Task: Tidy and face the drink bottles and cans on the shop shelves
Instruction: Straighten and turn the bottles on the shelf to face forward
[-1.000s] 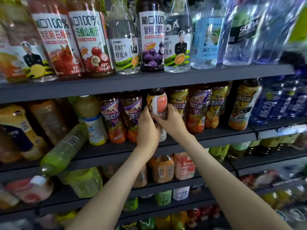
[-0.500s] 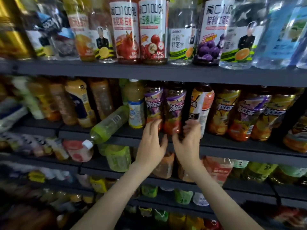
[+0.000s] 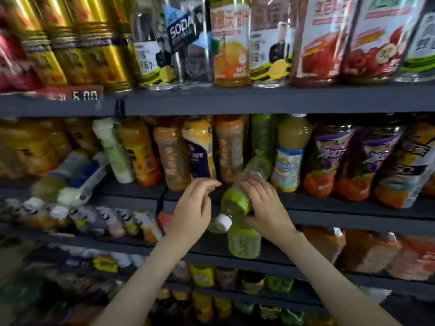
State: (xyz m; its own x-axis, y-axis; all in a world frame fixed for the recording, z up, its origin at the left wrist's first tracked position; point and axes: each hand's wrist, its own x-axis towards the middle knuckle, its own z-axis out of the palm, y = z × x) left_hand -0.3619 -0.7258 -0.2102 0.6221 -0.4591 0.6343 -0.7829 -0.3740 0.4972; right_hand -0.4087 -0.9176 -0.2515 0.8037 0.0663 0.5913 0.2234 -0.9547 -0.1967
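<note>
A green tea bottle (image 3: pixel 235 201) with a white cap lies tipped over on the middle shelf (image 3: pixel 329 208), its cap end hanging past the front edge. My right hand (image 3: pixel 266 205) grips its body from the right. Just left of the cap, my left hand (image 3: pixel 195 208) hovers with its fingers loosely curled and holds nothing. Upright juice and tea bottles (image 3: pixel 200 149) stand in a row behind both hands.
Purple-labelled iced tea bottles (image 3: pixel 329 161) stand to the right. A blue and white bottle (image 3: pixel 77 177) lies fallen at the left of the same shelf. Gold cans (image 3: pixel 70 43) and tall juice bottles fill the top shelf. Lower shelves hold more drinks, among them a green bottle (image 3: pixel 244 243).
My view and both hands moved left, away from the iced tea bottles. My right hand has taken hold of the fallen green bottle, and my left hand has come up beside its cap.
</note>
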